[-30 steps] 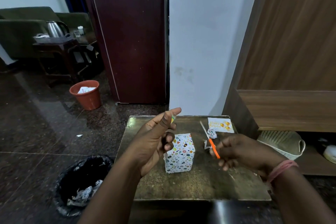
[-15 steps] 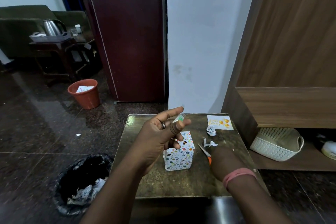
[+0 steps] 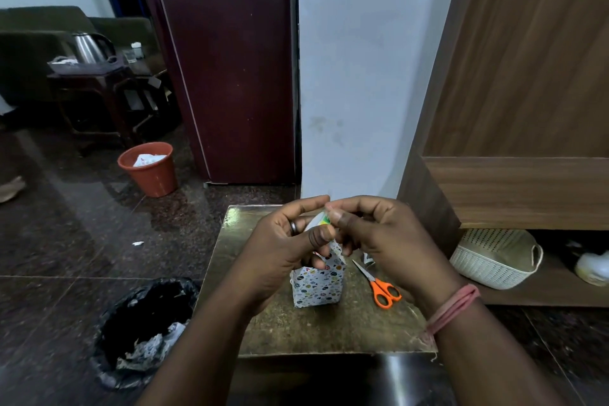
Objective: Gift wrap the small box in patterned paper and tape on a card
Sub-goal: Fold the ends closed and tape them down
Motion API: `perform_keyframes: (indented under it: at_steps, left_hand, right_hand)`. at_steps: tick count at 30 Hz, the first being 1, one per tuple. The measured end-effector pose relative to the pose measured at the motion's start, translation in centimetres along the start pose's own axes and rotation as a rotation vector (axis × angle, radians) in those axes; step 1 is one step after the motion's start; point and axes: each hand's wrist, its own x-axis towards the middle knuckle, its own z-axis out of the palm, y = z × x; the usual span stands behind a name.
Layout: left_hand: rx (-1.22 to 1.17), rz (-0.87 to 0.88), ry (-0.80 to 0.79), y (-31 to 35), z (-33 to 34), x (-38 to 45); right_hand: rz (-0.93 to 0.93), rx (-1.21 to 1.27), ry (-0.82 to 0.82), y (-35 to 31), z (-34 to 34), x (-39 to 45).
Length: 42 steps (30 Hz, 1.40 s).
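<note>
- Black-lined bin (image 3: 145,330) at seven o'clock on dark polished floor (image 3: 75,241), crumpled paper inside.
- Terracotta bucket (image 3: 150,168) at ten o'clock, white scrap in it, near maroon door (image 3: 227,59).
- Steel kettle (image 3: 87,47) at far ten o'clock, upright on dark side table (image 3: 95,89), green sofa (image 3: 39,30) behind.
- White woven basket (image 3: 494,257) at three o'clock on low wooden shelf (image 3: 540,290).
- Small white scrap (image 3: 137,243) on floor at nine o'clock.
</note>
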Motion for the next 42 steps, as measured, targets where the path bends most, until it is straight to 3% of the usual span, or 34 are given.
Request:
perform_keyframes:
  at_steps: [8, 20, 31, 37, 42]
  left_hand:
    - [0.058, -0.039, 0.057, -0.2, 0.0, 0.3]
    - [-0.029, 0.069, 0.125, -0.8, 0.3, 0.3]
    - [-0.169, 0.108, 0.177, -1.0, -0.1, 1.0]
    - [-0.172, 0.086, 0.186, -1.0, -0.2, 1.1]
    - [-0.096, 0.096, 0.189, -1.2, -0.1, 1.1]
  right_hand:
    - [-0.034, -0.065, 0.055, -0.1, -0.1, 0.1]
    - [0.248, 0.443, 0.057, -0.3, 1.8, 0.0]
    - [0.302, 0.683, 0.01, -0.9, 1.6, -0.3]
    - [0.215, 0.609, -0.029, -1.3, 1.0, -0.3]
    - [0.184, 0.486, 0.041, -0.8, 1.6, -0.2]
